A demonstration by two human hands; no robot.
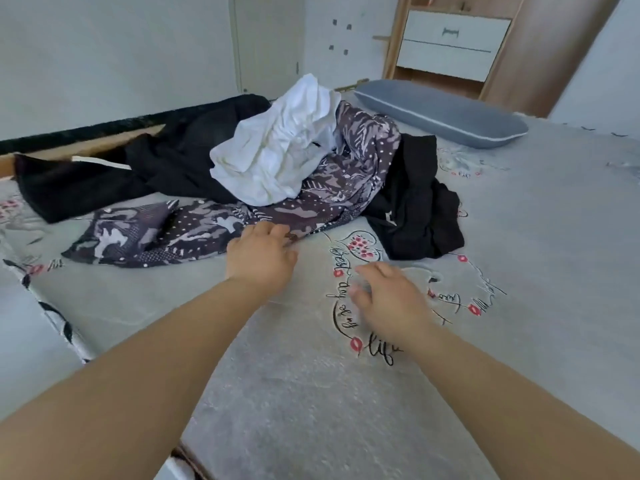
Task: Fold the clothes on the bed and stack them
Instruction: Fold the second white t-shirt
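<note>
A heap of unfolded clothes lies in the middle of the bed. A crumpled white garment sits on top. Under it spreads a dark purple patterned garment, reaching toward me. One black garment trails off to the left, and another black garment lies bunched on the right. My left hand reaches to the near edge of the patterned garment, fingertips touching it. My right hand hovers over the bare bedsheet with fingers loosely curled, holding nothing.
A grey bolster pillow lies at the far right of the bed. Behind it stands a wooden cabinet with white drawers. The bed's left edge drops away near my left arm. A white wall lies beyond the heap.
</note>
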